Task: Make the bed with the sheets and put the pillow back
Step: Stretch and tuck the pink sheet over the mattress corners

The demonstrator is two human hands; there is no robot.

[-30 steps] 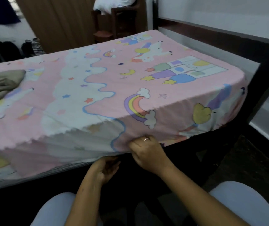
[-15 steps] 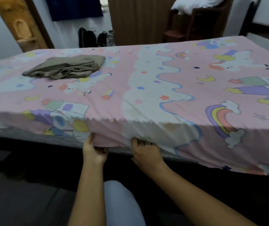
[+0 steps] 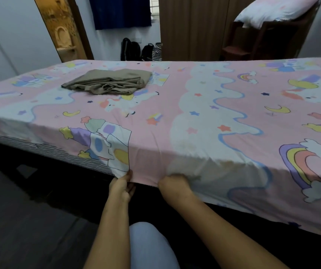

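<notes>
A pink sheet (image 3: 175, 105) printed with rainbows, clouds and castles covers the mattress and hangs over its near side. My left hand (image 3: 121, 186) pinches the sheet's lower hem at the near edge. My right hand (image 3: 174, 186) is next to it, fingers curled under the hanging sheet and partly hidden by it. To the left of my hands the striped mattress side (image 3: 62, 152) shows bare. A folded olive-brown cloth (image 3: 107, 82) lies on the far left part of the bed. The white pillow (image 3: 278, 8) rests on a wooden chair (image 3: 253, 41) at the back right.
Behind the bed stand a wooden wardrobe (image 3: 192, 28), dark bags (image 3: 130, 49) on the floor and a wooden door (image 3: 62, 28) at the back left. A dark blue cloth (image 3: 120, 12) hangs on the wall. My knee (image 3: 150, 245) is below my hands. Dark floor lies to the left.
My view and both hands have shifted left along the near side of the bed. The hands now hold the hem below the castle print, and the right fingers have slipped under the sheet.
</notes>
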